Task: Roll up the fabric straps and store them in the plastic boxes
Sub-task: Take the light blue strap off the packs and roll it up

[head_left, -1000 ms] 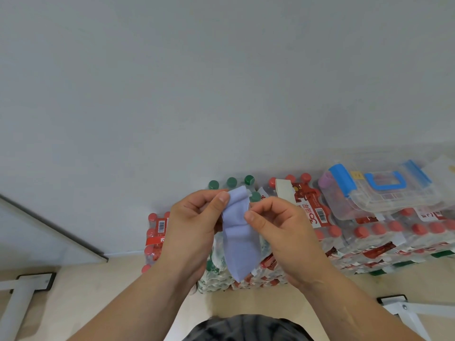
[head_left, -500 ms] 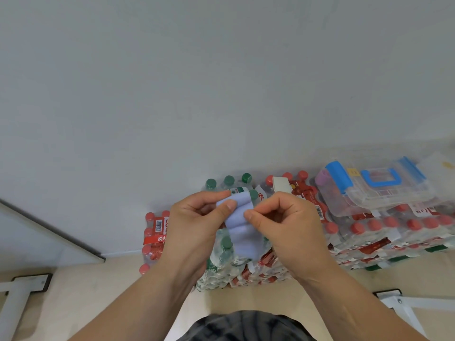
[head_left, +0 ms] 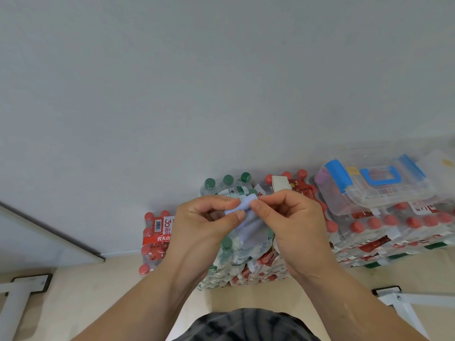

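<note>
A pale lavender fabric strap (head_left: 248,221) is held up in front of me, its top end curled over into a small roll. My left hand (head_left: 204,225) pinches the roll's left side between thumb and fingers. From the right, my right hand (head_left: 293,225) pinches the same end, and a short tail hangs down between the two hands. A clear plastic box (head_left: 376,183) with blue latches and a blue handle sits at the right on stacked bottle packs, lid closed.
Shrink-wrapped packs of water bottles with red caps (head_left: 394,230) and green caps (head_left: 229,183) are stacked against the grey wall. White metal table legs (head_left: 14,303) stand at the left and lower right (head_left: 408,306) on a light wooden floor.
The hanging tail of the strap has grown shorter as both hands rolled it up from the top. The hands have come closer together.
</note>
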Demonstrator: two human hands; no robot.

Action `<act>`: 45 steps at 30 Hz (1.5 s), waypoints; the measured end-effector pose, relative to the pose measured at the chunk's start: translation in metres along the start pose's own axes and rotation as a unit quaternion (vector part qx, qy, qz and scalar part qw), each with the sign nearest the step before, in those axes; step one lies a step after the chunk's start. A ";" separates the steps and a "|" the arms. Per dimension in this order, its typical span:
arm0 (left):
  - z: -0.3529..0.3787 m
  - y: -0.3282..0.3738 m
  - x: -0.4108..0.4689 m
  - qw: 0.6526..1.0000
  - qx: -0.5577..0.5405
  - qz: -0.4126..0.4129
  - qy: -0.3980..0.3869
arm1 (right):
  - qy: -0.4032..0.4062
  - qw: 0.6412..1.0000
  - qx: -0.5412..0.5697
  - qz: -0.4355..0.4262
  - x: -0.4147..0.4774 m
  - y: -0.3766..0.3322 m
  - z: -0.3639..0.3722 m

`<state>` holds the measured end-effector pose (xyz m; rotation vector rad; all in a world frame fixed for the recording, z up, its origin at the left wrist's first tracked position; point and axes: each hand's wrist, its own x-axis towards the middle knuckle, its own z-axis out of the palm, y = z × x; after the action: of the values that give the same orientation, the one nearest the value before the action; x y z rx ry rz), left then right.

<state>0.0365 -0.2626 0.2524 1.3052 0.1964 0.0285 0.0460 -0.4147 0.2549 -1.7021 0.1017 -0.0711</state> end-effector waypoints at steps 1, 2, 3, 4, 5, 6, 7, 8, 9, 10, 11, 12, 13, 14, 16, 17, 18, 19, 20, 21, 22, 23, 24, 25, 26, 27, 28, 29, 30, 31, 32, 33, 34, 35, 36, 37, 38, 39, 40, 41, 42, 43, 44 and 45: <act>0.000 0.000 0.000 1.000 -0.001 0.003 -0.002 | 0.002 1.000 -0.004 -0.002 0.000 0.000 0.000; 0.000 0.000 0.000 1.000 0.002 0.005 -0.003 | 0.001 1.000 -0.008 -0.004 -0.001 0.000 -0.001; -0.001 -0.001 0.000 1.000 0.009 0.007 -0.006 | 0.000 1.000 -0.012 -0.006 -0.001 0.000 -0.001; -0.002 -0.001 0.001 1.000 0.015 0.006 -0.010 | -0.001 1.000 -0.015 -0.008 -0.001 0.000 -0.001; -0.002 -0.001 0.002 1.000 0.017 0.003 -0.014 | -0.001 1.000 -0.018 -0.013 0.000 0.000 -0.002; -0.002 -0.002 0.002 1.000 0.014 -0.001 -0.016 | -0.003 1.000 -0.022 -0.018 0.000 0.000 -0.002; -0.003 -0.002 0.003 1.000 0.010 -0.004 -0.017 | -0.005 0.999 -0.024 -0.024 0.000 -0.001 -0.002; -0.003 -0.003 0.004 1.000 0.009 -0.005 -0.019 | -0.007 0.999 -0.021 -0.026 0.001 -0.002 -0.002; -0.004 -0.005 0.004 1.000 0.012 -0.003 -0.021 | -0.010 0.999 -0.014 -0.027 0.001 -0.003 -0.001; -0.004 -0.006 0.005 1.000 0.018 0.000 -0.023 | -0.013 1.000 -0.008 -0.025 0.001 -0.004 -0.001; -0.005 -0.007 0.005 0.999 0.024 0.004 -0.024 | -0.016 1.000 -0.007 -0.024 0.001 -0.005 -0.001; -0.005 -0.008 0.005 0.999 0.031 0.009 -0.024 | -0.019 1.000 -0.009 -0.023 0.002 -0.005 -0.001; -0.005 -0.009 0.005 0.999 0.038 0.017 -0.024 | -0.020 1.000 -0.011 -0.021 0.002 -0.005 -0.001; -0.005 -0.008 0.005 0.998 0.048 0.026 -0.024 | -0.020 1.000 -0.010 -0.017 0.003 -0.004 -0.001; -0.005 -0.008 0.006 0.995 0.077 0.052 -0.028 | -0.019 1.000 -0.001 -0.006 0.004 -0.001 -0.001; -0.005 -0.008 0.007 0.993 0.095 0.065 -0.029 | -0.016 1.000 0.006 -0.001 0.004 0.001 -0.001; -0.006 -0.009 0.008 0.990 0.112 0.076 -0.031 | -0.012 1.000 0.016 0.006 0.004 0.003 -0.001; -0.006 -0.010 0.009 0.988 0.123 0.082 -0.032 | -0.006 1.000 0.024 0.012 0.004 0.005 -0.001; -0.007 -0.009 0.009 0.988 0.128 0.085 -0.033 | -0.002 0.999 0.035 0.019 0.004 0.006 -0.001; -0.007 -0.009 0.009 0.988 0.128 0.084 -0.035 | 0.000 0.999 0.042 0.021 0.004 0.007 -0.001; -0.007 -0.008 0.009 0.989 0.119 0.078 -0.036 | 0.001 0.999 0.046 0.020 0.004 0.006 -0.001; -0.006 -0.007 0.008 0.992 0.099 0.065 -0.034 | 0.002 0.999 0.047 0.016 0.004 0.007 -0.002; -0.005 -0.005 0.006 0.996 0.071 0.049 -0.030 | 0.003 0.999 0.049 0.012 0.004 0.007 -0.002; -0.004 -0.005 0.006 0.998 0.044 0.033 -0.024 | 0.004 0.999 0.052 0.007 0.005 0.007 -0.003; -0.003 -0.006 0.005 0.999 0.025 0.021 -0.018 | 0.006 0.999 0.054 0.003 0.005 0.006 -0.004; -0.003 -0.007 0.005 1.000 0.017 0.012 -0.014 | 0.005 0.999 0.053 -0.001 0.006 0.007 -0.005; -0.002 -0.007 0.004 1.000 0.012 0.003 -0.014 | 0.002 0.999 0.050 -0.004 0.006 0.006 -0.006; -0.002 -0.007 0.004 1.000 0.011 -0.003 -0.016 | -0.001 0.999 0.044 -0.007 0.006 0.006 -0.007; -0.001 -0.007 0.003 1.000 0.012 -0.007 -0.017 | -0.003 0.999 0.038 -0.008 0.006 0.006 -0.007; -0.001 -0.007 0.003 1.000 0.017 -0.008 -0.014 | -0.003 0.999 0.032 -0.010 0.005 0.006 -0.008; -0.001 -0.006 0.003 1.000 0.022 -0.006 -0.010 | -0.002 1.000 0.029 -0.010 0.005 0.006 -0.009; -0.001 -0.005 0.004 1.000 0.028 -0.002 -0.007 | -0.003 1.000 0.029 -0.008 0.004 0.006 -0.009; -0.001 -0.005 0.004 0.999 0.035 0.001 -0.005 | -0.002 1.000 0.030 -0.006 0.003 0.005 -0.009; -0.001 -0.005 0.003 0.999 0.042 0.004 -0.008 | 0.000 1.000 0.029 -0.004 0.002 0.005 -0.009; 0.000 -0.005 0.003 0.999 0.046 0.005 -0.011 | 0.004 1.000 0.025 -0.003 0.002 0.004 -0.009; 0.000 -0.005 0.002 0.999 0.047 0.005 -0.013 | 0.006 1.000 0.021 -0.002 0.001 0.004 -0.009; 0.000 -0.004 0.001 0.999 0.046 0.006 -0.016 | 0.006 1.000 0.019 -0.001 0.001 0.004 -0.010; 0.000 -0.004 0.000 0.999 0.046 0.006 -0.017 | 0.004 1.000 0.015 -0.003 0.001 0.005 -0.010; 0.000 -0.004 0.000 0.999 0.046 0.006 -0.019 | 0.000 1.000 0.009 -0.006 0.001 0.005 -0.010; -0.001 -0.004 0.000 0.999 0.045 0.006 -0.020 | -0.001 1.000 0.001 -0.011 0.001 0.006 -0.010; -0.001 -0.004 0.000 0.999 0.044 0.004 -0.023 | -0.001 1.000 -0.006 -0.016 0.001 0.005 -0.010; -0.001 -0.005 0.000 0.999 0.043 0.001 -0.025 | 0.002 1.000 -0.011 -0.021 0.002 0.006 -0.010; -0.001 -0.005 0.000 0.999 0.040 -0.006 -0.028 | 0.004 1.000 -0.014 -0.025 0.002 0.007 -0.010; -0.001 -0.005 0.001 0.999 0.035 -0.015 -0.032 | 0.007 1.000 -0.013 -0.028 0.002 0.007 -0.011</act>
<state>0.0366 -0.2628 0.2469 1.3710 0.1628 -0.0457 0.0464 -0.4263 0.2490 -1.7312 0.0654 -0.1233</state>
